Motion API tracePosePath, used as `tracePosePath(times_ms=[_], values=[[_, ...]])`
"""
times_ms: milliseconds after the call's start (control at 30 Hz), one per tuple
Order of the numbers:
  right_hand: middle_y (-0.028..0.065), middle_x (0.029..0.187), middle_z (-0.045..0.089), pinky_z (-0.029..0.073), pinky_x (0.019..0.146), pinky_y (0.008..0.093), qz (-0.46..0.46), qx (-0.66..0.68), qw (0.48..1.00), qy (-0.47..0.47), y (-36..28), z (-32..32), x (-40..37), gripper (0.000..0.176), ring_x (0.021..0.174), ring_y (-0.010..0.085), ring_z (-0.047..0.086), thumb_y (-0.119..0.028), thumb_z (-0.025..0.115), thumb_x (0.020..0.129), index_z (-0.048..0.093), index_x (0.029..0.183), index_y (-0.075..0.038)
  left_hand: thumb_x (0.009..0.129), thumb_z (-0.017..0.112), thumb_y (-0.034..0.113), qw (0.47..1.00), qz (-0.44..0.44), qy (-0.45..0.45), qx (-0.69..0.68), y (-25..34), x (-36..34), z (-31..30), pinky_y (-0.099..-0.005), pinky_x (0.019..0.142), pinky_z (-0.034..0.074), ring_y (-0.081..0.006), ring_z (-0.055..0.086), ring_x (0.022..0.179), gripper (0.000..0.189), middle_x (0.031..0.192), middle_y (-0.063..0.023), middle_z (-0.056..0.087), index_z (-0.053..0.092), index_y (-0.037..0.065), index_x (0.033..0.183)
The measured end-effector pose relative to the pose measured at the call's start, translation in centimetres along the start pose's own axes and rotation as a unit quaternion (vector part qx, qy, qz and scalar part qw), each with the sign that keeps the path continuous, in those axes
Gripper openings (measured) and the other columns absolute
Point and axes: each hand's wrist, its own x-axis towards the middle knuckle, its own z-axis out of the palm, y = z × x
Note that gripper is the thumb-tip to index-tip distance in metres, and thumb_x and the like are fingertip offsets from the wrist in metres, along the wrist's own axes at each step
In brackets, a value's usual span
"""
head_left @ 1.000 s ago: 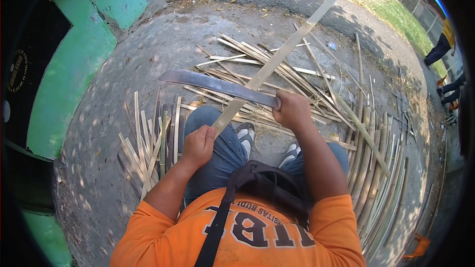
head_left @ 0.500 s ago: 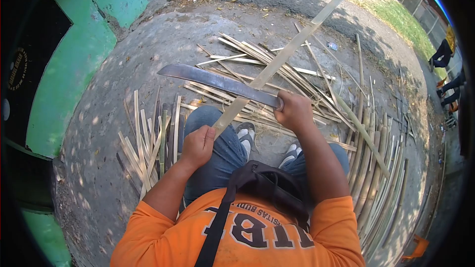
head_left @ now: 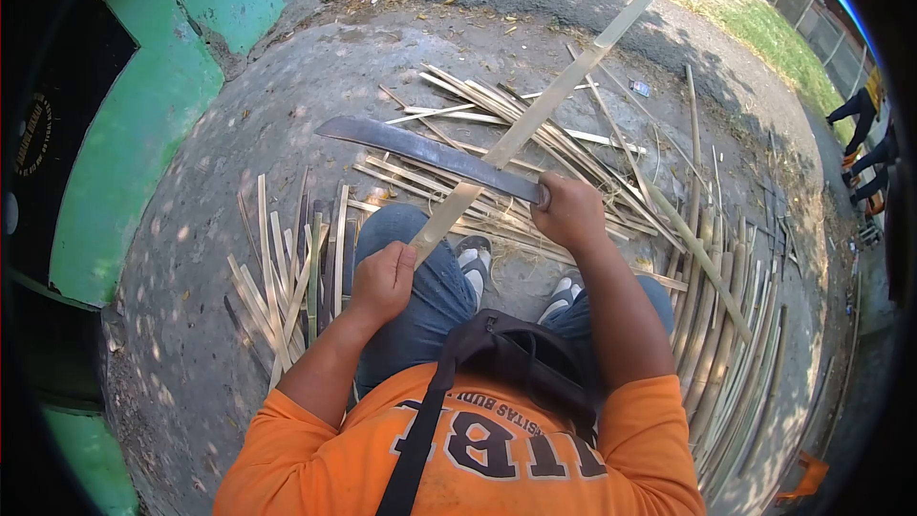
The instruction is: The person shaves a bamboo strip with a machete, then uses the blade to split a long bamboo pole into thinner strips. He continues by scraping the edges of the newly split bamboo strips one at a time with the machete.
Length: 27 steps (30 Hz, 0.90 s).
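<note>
My left hand (head_left: 385, 280) is closed around the near end of a long, pale bamboo strip (head_left: 541, 113), which slants up and away to the right. Gripped by its handle in my right hand (head_left: 568, 213) is a machete (head_left: 420, 150). Its broad dark blade points left and lies across the strip, above my left hand. Blade and strip appear to touch where they cross. My fingers cover most of the machete's handle.
Split bamboo pieces (head_left: 535, 129) lie in a loose pile ahead of my feet. More strips (head_left: 277, 272) stand at my left, and bamboo poles (head_left: 712, 296) lie at my right. A green wall (head_left: 143, 124) rises on the left. Other people's legs (head_left: 864, 124) show at far right.
The machete has shifted slightly to the right, its blade tip a little higher in view. The strip's far end has tipped slightly left. Both hands keep their grip.
</note>
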Motion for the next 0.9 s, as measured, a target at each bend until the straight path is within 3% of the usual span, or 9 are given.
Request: tracePosePath(times_ms=[233, 267, 300, 367, 467, 567, 733, 833, 900], values=[[0.0156, 0.069, 0.065, 0.051, 0.065, 0.0517, -0.073, -0.031, 0.996, -0.046, -1.9, 1.1, -0.9, 0.018, 0.072, 0.0403, 0.067, -0.022, 0.071, 0.072, 0.064, 0.083, -0.01, 0.108, 0.052, 0.028, 1.0, 0.007, 0.006, 0.0, 0.4, -0.2, 0.0, -0.0528, 0.063, 0.048, -0.0474, 0.064, 0.073, 0.032, 0.078, -0.0222, 0.065, 0.062, 0.003, 0.09], [0.0154, 0.069, 0.065, 0.052, 0.068, 0.0519, -0.059, -0.002, 0.998, 0.01, -1.3, 1.1, -0.6, 0.019, 0.073, 0.0404, 0.067, -0.021, 0.072, 0.071, 0.064, 0.084, -0.01, 0.108, 0.052, 0.027, 1.0, 0.008, 0.013, 0.002, 0.2, -0.4, 0.0, -0.0527, 0.063, 0.048, -0.0473, 0.064, 0.073, 0.031, 0.077, -0.0221, 0.065, 0.062, 0.003, 0.091], [0.0159, 0.07, 0.065, 0.052, 0.067, 0.0522, -0.028, -0.01, 0.999, -0.014, -0.8, -0.1, -0.1, 0.019, 0.072, 0.0405, 0.067, -0.02, 0.073, 0.071, 0.064, 0.084, -0.009, 0.108, 0.052, 0.027, 1.0, 0.01, 0.021, 0.003, 0.1, -0.6, 0.1, -0.0526, 0.063, 0.048, -0.0472, 0.064, 0.073, 0.031, 0.077, -0.0221, 0.065, 0.062, 0.003, 0.092], [0.0173, 0.072, 0.066, 0.053, 0.066, 0.052, 0.016, 0.021, 0.999, 0.037, 0.9, 0.6, 0.4, 0.02, 0.071, 0.0407, 0.067, -0.019, 0.074, 0.071, 0.065, 0.086, -0.009, 0.108, 0.052, 0.026, 0.999, 0.015, 0.032, 0.005, 0.0, -0.5, 0.3, -0.0526, 0.063, 0.048, -0.0471, 0.064, 0.072, 0.03, 0.077, -0.0221, 0.064, 0.063, 0.003, 0.093], [0.0187, 0.074, 0.067, 0.053, 0.064, 0.0514, 0.007, -0.014, 1.0, 0.015, 0.7, 0.0, 0.3, 0.019, 0.071, 0.0409, 0.067, -0.019, 0.074, 0.073, 0.067, 0.088, -0.009, 0.108, 0.052, 0.025, 0.999, 0.018, 0.034, 0.005, -0.1, -0.4, 0.5, -0.0528, 0.063, 0.048, -0.0473, 0.064, 0.072, 0.029, 0.077, -0.0222, 0.064, 0.062, 0.003, 0.092], [0.0181, 0.072, 0.067, 0.053, 0.065, 0.0516, -0.018, 0.041, 0.998, 0.038, -0.7, -0.4, -0.4, 0.018, 0.07, 0.0414, 0.067, -0.019, 0.072, 0.074, 0.066, 0.087, -0.009, 0.108, 0.051, 0.025, 1.0, 0.014, 0.021, -0.004, -0.3, -0.7, 0.3, -0.0532, 0.063, 0.048, -0.0475, 0.063, 0.072, 0.029, 0.076, -0.0222, 0.063, 0.061, 0.003, 0.091], [0.0173, 0.071, 0.067, 0.052, 0.066, 0.0519, -0.086, -0.019, 0.996, -0.005, -1.4, 1.1, -0.8, 0.015, 0.07, 0.0417, 0.067, -0.02, 0.071, 0.077, 0.067, 0.087, -0.01, 0.108, 0.051, 0.025, 1.0, 0.016, 0.009, -0.002, 0.2, -0.4, 0.0, -0.0539, 0.063, 0.047, -0.0477, 0.062, 0.072, 0.03, 0.075, -0.0224, 0.063, 0.06, 0.003, 0.09], [0.0146, 0.067, 0.065, 0.053, 0.065, 0.0529, 0.003, 0.013, 0.998, 0.062, 1.3, 0.5, 0.4, 0.014, 0.07, 0.0398, 0.068, -0.021, 0.071, 0.077, 0.065, 0.085, -0.011, 0.108, 0.051, 0.026, 1.0, 0.022, 0.002, -0.007, -0.2, -0.4, -0.2, -0.0539, 0.063, 0.047, -0.0479, 0.063, 0.072, 0.031, 0.076, -0.0228, 0.063, 0.06, 0.003, 0.09], [0.0152, 0.071, 0.067, 0.054, 0.065, 0.0524, 0.033, 0.003, 0.998, 0.049, 1.9, 0.3, 0.8, 0.014, 0.07, 0.0397, 0.068, -0.021, 0.071, 0.076, 0.066, 0.085, -0.012, 0.109, 0.051, 0.026, 1.0, 0.019, 0.009, 0.005, 0.0, -0.4, -0.1, -0.0539, 0.063, 0.047, -0.0479, 0.063, 0.072, 0.032, 0.076, -0.0229, 0.063, 0.06, 0.003, 0.089]])
